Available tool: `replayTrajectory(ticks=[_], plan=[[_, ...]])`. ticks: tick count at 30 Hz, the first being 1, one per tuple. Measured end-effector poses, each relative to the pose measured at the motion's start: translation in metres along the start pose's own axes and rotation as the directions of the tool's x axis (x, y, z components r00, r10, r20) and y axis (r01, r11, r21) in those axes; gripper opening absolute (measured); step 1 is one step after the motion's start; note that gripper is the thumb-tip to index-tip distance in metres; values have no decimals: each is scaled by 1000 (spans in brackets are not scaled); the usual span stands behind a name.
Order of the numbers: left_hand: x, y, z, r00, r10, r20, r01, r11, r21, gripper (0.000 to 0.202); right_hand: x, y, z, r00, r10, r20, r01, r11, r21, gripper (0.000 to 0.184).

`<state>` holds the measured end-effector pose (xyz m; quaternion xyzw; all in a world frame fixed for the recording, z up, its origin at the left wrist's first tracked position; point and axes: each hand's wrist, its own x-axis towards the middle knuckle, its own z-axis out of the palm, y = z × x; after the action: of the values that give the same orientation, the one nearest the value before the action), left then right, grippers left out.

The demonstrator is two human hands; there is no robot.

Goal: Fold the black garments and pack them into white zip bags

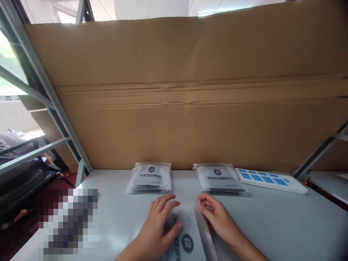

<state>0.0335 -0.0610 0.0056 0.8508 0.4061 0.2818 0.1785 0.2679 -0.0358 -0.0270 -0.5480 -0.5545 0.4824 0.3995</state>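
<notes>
A translucent plastic zip bag [190, 232] with a round dark logo lies on the table in front of me, its lettering turned sideways. My left hand [159, 230] rests over the bag's left side, fingers curved and spread, the thumb near the printed part. It does not grip anything. At the bag's upper right edge, my right hand [216, 217] pinches the clear border between thumb and forefinger. The bag's lower end runs out of view, and its contents cannot be made out.
Behind my hands lie two groups of packed ROCKBROS bags, a left stack [152, 177] and a right stack [220, 179]. A white tray with blue patches [272, 180] sits at the back right. A cardboard panel [187, 130] stands behind the table. A pixelated patch covers the left side.
</notes>
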Motion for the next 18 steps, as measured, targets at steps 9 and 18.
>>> replayTrajectory(ticks=[9, 18], plan=[[-8, 0, 53, 751, 658, 55, -640, 706, 304, 10, 9, 5, -46, 994, 85, -63, -97, 970, -224, 15], [-1, 4, 56, 709, 696, -113, -592, 675, 441, 34, -29, -25, -56, 909, -414, 41, 353, 716, -603, 10]])
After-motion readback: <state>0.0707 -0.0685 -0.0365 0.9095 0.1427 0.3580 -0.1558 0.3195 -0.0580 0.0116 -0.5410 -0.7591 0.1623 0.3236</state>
